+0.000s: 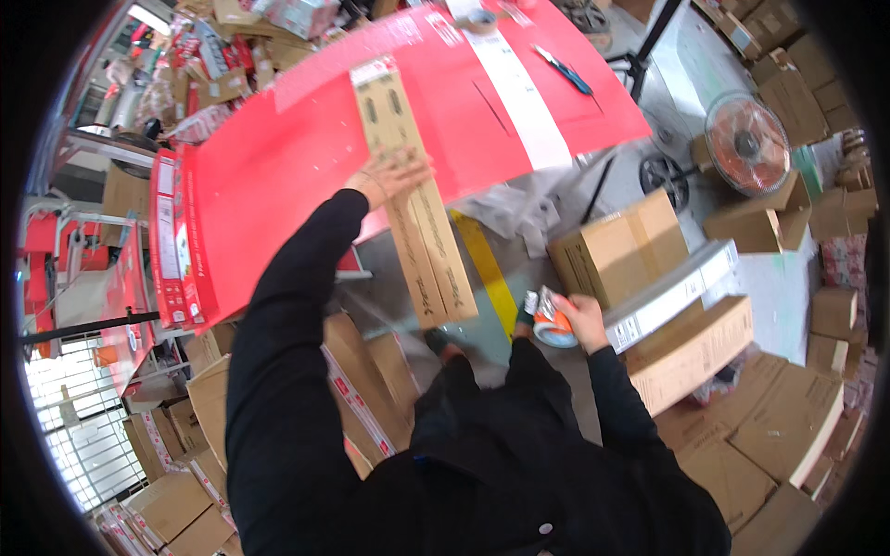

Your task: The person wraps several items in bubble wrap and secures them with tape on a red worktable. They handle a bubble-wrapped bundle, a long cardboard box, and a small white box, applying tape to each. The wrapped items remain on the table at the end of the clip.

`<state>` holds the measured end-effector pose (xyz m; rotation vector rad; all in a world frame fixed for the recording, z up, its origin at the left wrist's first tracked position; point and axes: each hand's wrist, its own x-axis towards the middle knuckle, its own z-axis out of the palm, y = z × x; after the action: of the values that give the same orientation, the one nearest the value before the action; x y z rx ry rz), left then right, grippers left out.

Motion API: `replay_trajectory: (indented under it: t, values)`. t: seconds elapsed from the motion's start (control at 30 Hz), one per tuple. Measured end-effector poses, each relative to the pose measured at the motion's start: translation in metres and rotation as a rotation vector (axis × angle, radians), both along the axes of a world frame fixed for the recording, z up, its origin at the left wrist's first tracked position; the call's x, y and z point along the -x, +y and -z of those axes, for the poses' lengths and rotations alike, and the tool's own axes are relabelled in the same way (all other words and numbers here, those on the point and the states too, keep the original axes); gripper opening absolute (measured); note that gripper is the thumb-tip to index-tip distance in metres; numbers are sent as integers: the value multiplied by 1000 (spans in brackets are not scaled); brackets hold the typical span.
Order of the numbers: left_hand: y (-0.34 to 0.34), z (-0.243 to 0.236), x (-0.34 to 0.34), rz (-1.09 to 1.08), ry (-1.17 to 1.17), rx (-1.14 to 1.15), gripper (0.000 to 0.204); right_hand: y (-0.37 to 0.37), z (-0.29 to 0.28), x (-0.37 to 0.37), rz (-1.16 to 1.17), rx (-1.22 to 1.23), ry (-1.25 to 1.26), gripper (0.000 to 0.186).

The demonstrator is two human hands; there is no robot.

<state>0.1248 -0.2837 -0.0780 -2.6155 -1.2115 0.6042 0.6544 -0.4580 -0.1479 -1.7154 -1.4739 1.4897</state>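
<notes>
A long, narrow brown cardboard box (428, 250) lies over the red tabletop (269, 213), its near end sticking out past the edge toward me. My left hand (391, 176) rests flat across the box's middle, fingers spread and pressing on its top. Low on the right, away from the box, my right hand (584, 322) is closed round a tape dispenser (551, 324) with an orange side and a roll of tape in it. Part of its handle is hidden by my fingers.
A utility knife (563, 69), a white strip (524, 97) and a tape roll (481, 21) lie on the tabletop's right. A large carton (619, 248) and long boxes (695, 347) stand at my right, with a fan (747, 143) beyond. More cartons (366, 375) stand at my left.
</notes>
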Motion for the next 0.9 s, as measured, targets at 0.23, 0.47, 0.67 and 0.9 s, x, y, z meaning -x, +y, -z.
replay_trajectory:
  t: [0.23, 0.47, 0.67, 0.9]
  values:
    - [-217, -101, -158, -1143, -1689, 771, 37, 32, -156, 94, -237, -242, -55, 47]
    - [-279, -73, -208, -1569, -2619, 561, 25, 29, -164, 154, -498, -604, -104, 52]
    - [-302, -1, -123, -1743, -1921, -423, 29, 102, -132, 140, -621, -580, -315, 57]
    - [-281, 144, -199, -2053, -2782, 421, 33, 122, 79, 126, -482, 71, 212, 56]
